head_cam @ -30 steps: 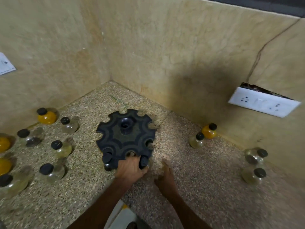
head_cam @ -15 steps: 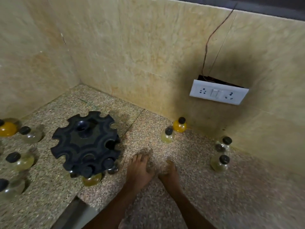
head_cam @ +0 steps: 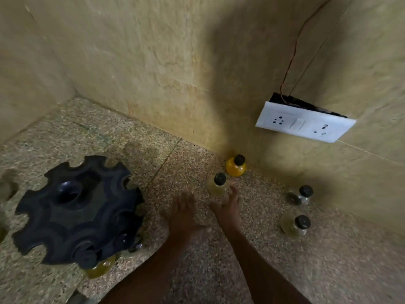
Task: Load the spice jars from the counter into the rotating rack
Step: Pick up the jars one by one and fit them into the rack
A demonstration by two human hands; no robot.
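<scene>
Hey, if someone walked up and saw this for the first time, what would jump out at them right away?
The big black rotating rack on the left of the speckled counter, with a yellow jar slotted at its near edge. Next, both empty hands at centre, the right hand reaching toward a pale black-capped jar beside an orange jar at the wall. Above right, a white socket plate hangs loose off the wall.

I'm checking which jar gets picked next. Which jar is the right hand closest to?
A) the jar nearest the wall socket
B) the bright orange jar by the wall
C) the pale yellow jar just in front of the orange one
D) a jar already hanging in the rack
C: the right hand reaches with open fingers right beside the pale yellow jar, while the orange jar stands farther back by the wall.
</scene>
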